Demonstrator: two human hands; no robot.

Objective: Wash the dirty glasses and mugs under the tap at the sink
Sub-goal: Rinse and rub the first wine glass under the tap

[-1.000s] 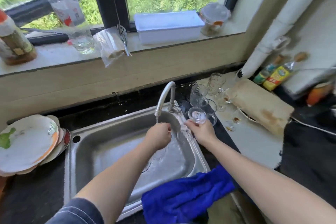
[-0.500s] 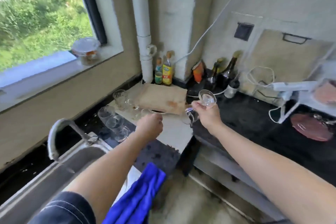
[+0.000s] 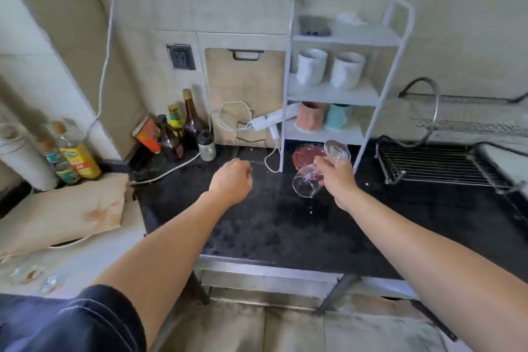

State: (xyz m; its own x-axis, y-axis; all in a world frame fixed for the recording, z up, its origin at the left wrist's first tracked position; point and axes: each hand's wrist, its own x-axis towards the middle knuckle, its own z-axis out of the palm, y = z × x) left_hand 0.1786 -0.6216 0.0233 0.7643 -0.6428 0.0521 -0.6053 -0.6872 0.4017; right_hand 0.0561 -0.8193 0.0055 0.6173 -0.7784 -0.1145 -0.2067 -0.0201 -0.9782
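My right hand [image 3: 335, 177] grips a clear stemmed glass [image 3: 304, 184] by its stem, above the black counter [image 3: 285, 231]. The glass is tipped over, its bowl pointing down and to the left and its round foot [image 3: 337, 150] up. A few water drops fall under it. To the left, my left hand [image 3: 231, 180] hovers over the counter as a curled fist with nothing in it. Several small dirty glasses [image 3: 34, 276] show blurred at the bottom left. The sink and tap are out of view.
A white shelf rack [image 3: 340, 91] with two white mugs [image 3: 328, 68] stands behind the glass, with a red lid [image 3: 307, 156] under it. A wire drying rack [image 3: 440, 164] sits at the right. Bottles [image 3: 183, 128], cables and a wooden board [image 3: 63, 211] crowd the left.
My view has swung right, from the sink to the black counter. My right hand carried the glass to the right and tipped it bowl-down. My left hand left the tap, still curled.
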